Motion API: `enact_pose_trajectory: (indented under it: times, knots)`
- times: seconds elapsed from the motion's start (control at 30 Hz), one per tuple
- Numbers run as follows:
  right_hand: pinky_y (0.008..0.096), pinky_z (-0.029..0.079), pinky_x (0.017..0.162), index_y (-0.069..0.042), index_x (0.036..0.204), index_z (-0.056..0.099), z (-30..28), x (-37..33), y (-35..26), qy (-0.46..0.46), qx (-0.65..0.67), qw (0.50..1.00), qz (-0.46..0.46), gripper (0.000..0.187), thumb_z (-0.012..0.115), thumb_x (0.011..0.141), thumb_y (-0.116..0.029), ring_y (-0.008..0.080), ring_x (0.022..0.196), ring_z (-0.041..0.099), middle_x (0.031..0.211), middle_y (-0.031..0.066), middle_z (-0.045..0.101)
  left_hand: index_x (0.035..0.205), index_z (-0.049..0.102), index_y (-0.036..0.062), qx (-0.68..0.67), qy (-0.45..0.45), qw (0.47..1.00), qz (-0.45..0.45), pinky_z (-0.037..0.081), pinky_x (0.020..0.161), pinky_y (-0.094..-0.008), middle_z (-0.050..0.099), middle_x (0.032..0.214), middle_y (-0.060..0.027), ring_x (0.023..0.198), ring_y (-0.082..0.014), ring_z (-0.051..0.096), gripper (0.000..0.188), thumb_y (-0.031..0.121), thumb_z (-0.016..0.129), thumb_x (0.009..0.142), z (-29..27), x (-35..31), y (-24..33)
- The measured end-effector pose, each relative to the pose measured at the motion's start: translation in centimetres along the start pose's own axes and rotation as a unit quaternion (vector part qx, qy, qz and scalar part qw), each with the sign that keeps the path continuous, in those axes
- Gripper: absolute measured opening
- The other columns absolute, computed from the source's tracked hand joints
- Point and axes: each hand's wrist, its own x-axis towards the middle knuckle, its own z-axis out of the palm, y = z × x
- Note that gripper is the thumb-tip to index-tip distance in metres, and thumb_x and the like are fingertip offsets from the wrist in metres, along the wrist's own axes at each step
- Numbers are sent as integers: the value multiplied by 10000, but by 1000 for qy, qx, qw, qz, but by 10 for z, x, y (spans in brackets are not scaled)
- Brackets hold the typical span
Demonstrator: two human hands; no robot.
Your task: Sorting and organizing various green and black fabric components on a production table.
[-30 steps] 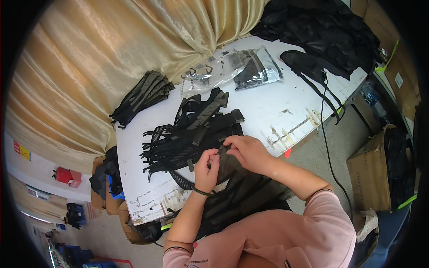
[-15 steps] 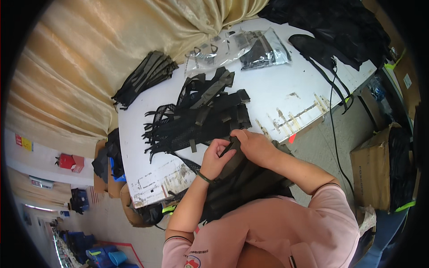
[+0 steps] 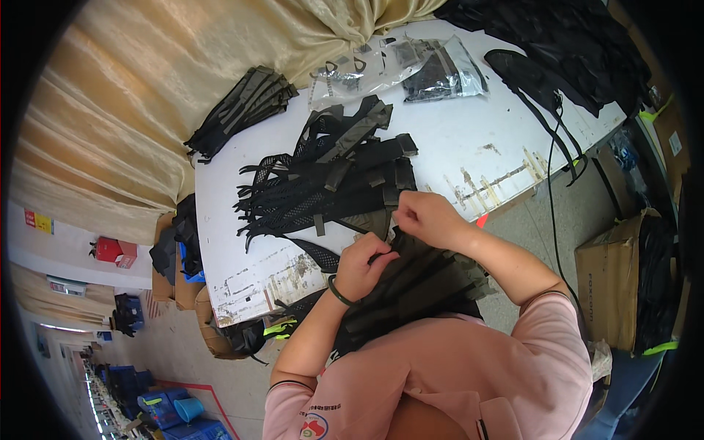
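Observation:
Pinched in my left hand (image 3: 362,270) is a dark piece of fabric strap, its edge showing between thumb and fingers. My right hand (image 3: 427,218) is closed a little above and to the right, gripping dark strap fabric mostly hidden under its curled fingers. Just beyond my hands, a heap of black mesh straps (image 3: 297,187) with olive end tabs spreads over the white table (image 3: 455,125). Beneath my hands and against my body lies a bundle of dark olive and black strips (image 3: 411,282).
Another strap bundle (image 3: 246,106) lies by the gold curtain (image 3: 125,110). Clear plastic bags (image 3: 447,77) and black fabric (image 3: 557,44) are at the back. A black cord (image 3: 551,220) hangs off the table's right side, near a cardboard box (image 3: 605,286).
My hands have moved apart: the left lower, the right up and to the right. Olive fabric now shows flat beside the heap. The whole view has shifted slightly.

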Motion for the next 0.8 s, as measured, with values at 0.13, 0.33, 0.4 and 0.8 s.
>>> enact_pose_trajectory:
  times: [0.13, 0.33, 0.4, 0.8]
  knots:
    - [285, 390, 497, -40, 718, 513, 7, -6, 16, -80, 146, 978, 124, 220, 553, 890, -172, 122, 542, 507, 589, 25, 518, 835, 529, 19, -26, -12, 997, -67, 413, 583, -296, 498, 720, -89, 622, -204, 497, 160, 35, 672, 766, -4, -3, -6]
    - [239, 390, 518, -31, 721, 525, 18, -9, -2, -124, 216, 962, 112, 247, 543, 912, -187, 69, 566, 489, 593, -6, 510, 887, 527, 13, -116, -28, 979, -165, 420, 621, -270, 497, 774, -69, 669, -177, 496, 146, 20, 637, 791, 2, 1, -5]
    - [227, 418, 592, -14, 815, 573, 7, -4, 3, -203, 363, 893, 172, 167, 519, 920, -132, 68, 633, 517, 666, 2, 554, 895, 530, 10, -158, 3, 973, -167, 422, 644, -261, 496, 785, -66, 693, -172, 500, 136, 8, 623, 796, -1, 1, -6]
    - [282, 493, 780, -13, 960, 566, 7, -23, -3, -254, 652, 685, 202, 129, 593, 877, -108, 159, 835, 622, 887, 66, 623, 970, 578, -5, -46, 76, 996, -16, 409, 745, -264, 500, 876, -86, 807, -217, 507, 170, -58, 491, 835, -21, 9, 0]
